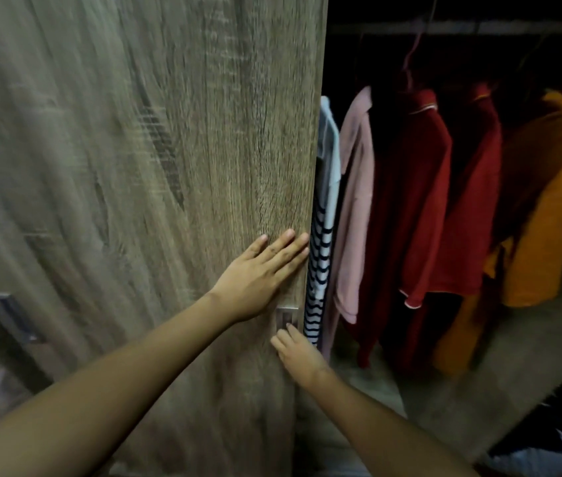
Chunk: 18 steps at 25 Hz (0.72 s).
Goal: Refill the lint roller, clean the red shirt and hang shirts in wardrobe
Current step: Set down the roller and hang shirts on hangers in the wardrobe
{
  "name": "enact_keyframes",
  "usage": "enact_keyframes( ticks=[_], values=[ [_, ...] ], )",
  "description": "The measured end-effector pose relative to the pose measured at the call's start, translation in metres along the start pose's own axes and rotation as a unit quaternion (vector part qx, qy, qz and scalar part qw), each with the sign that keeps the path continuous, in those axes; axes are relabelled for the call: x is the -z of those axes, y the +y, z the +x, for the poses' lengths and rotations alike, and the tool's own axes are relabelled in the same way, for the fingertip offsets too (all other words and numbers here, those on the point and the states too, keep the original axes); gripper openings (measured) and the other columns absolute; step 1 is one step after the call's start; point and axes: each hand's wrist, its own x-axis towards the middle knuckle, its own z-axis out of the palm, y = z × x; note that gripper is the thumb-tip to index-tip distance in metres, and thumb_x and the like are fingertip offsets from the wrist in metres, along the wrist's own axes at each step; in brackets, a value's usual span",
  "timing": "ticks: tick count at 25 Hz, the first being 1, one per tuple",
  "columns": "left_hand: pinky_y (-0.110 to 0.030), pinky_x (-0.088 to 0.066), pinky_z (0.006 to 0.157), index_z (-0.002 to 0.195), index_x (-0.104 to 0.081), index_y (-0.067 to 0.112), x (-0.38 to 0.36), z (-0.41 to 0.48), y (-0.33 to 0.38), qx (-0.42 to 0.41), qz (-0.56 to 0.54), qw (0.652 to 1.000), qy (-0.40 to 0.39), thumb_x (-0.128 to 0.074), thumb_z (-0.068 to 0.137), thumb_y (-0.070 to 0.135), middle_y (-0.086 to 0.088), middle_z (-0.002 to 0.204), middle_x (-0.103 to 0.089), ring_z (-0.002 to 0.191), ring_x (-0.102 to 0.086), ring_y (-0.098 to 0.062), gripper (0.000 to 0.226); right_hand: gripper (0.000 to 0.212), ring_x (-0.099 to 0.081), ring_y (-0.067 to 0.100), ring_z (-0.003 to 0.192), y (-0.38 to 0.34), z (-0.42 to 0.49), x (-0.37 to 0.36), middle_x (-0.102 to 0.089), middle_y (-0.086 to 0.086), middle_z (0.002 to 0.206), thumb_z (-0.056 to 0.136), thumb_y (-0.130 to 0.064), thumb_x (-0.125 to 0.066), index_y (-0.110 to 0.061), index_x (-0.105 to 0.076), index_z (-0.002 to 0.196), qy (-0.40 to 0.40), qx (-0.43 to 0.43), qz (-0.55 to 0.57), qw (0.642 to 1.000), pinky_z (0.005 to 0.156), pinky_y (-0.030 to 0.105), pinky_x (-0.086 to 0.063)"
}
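A wood-grain sliding wardrobe door (169,166) fills the left and middle of the view. My left hand (259,273) lies flat on it near its right edge, fingers spread. Lower down, my right hand (298,351) has its fingertips at the small metal recessed handle (286,316) on the door. Inside the dark wardrobe hang two red shirts (410,208) (472,201), a pink shirt (355,201), an orange garment (548,208) and a striped white-and-navy top (319,270) right at the door's edge.
A hanging rail (462,27) runs across the top of the wardrobe. The wardrobe floor (444,401) lies below the clothes. Another handle (15,315) shows on the left door panel. Dark and white cloth lies at the bottom right (548,452).
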Motion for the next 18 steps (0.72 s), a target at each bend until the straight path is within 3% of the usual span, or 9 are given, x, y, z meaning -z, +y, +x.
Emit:
enact_keyframes(
  ticks=[8, 13, 18],
  values=[
    [-0.036, -0.020, 0.108, 0.139, -0.039, 0.011, -0.013, 0.076, 0.057, -0.084, -0.048, 0.991, 0.090, -0.032, 0.081, 0.017, -0.002, 0.147, -0.040, 0.138, -0.032, -0.020, 0.059, 0.045, -0.043, 0.020, 0.123, 0.032, -0.080, -0.045, -0.042, 0.002, 0.136, 0.094, -0.022, -0.036, -0.011, -0.039, 0.137, -0.066, -0.041, -0.026, 0.997, 0.111, 0.036, -0.030],
    [-0.036, -0.002, 0.114, 0.143, -0.028, 0.009, -0.023, 0.129, 0.103, -0.129, -0.045, 0.984, 0.116, -0.034, 0.083, 0.023, 0.000, 0.152, -0.028, 0.140, -0.017, -0.018, 0.063, 0.048, -0.037, 0.025, 0.128, 0.052, -0.134, -0.079, -0.036, 0.009, 0.140, 0.094, -0.018, -0.036, -0.004, -0.031, 0.140, -0.088, -0.079, -0.011, 0.993, 0.113, 0.038, -0.024],
    [-0.037, 0.001, 0.114, 0.145, -0.021, 0.008, -0.020, 0.185, 0.161, -0.142, -0.053, 0.979, 0.136, -0.032, 0.086, 0.027, -0.002, 0.153, -0.016, 0.142, -0.013, -0.017, 0.063, 0.052, -0.034, 0.027, 0.130, 0.075, -0.195, -0.119, -0.035, 0.009, 0.143, 0.092, -0.022, -0.045, -0.007, -0.033, 0.140, -0.154, -0.123, 0.017, 0.980, 0.115, 0.041, -0.021]
  ],
)
